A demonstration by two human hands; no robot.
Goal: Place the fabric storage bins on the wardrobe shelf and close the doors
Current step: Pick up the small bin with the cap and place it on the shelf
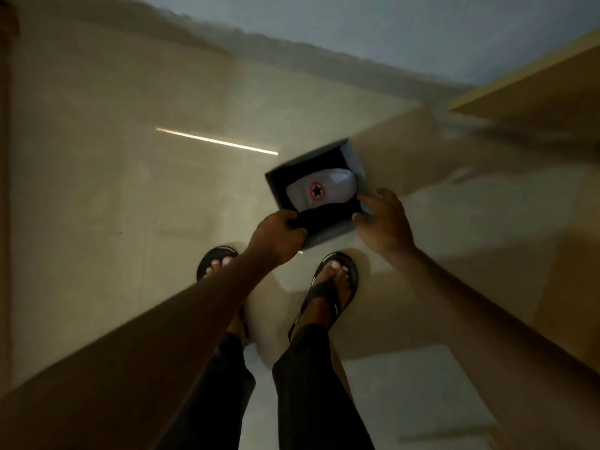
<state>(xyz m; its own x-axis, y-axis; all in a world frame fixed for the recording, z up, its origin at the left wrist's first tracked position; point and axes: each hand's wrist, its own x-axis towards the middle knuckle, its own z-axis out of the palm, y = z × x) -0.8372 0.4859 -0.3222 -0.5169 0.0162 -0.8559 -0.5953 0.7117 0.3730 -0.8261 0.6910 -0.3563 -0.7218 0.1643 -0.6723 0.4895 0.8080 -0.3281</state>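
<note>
A small grey fabric storage bin [337, 233] with a dark inside is at the centre of the head view, above the tiled floor. Inside lies a pale grey folded item [324, 190] with a red-ringed black star badge. My left hand [276, 237] grips the bin's near left rim. My right hand [384, 219] holds the near right rim, thumb over the edge. Both forearms reach down from the lower corners. A tan wooden wardrobe panel [535, 89] shows at the upper right, blurred.
Beige glossy floor tiles [130, 190] fill the view, with a bright streak of reflected light at centre left. My feet in black sandals [331, 287] stand just below the bin. A pale blue wall [389, 24] runs along the top.
</note>
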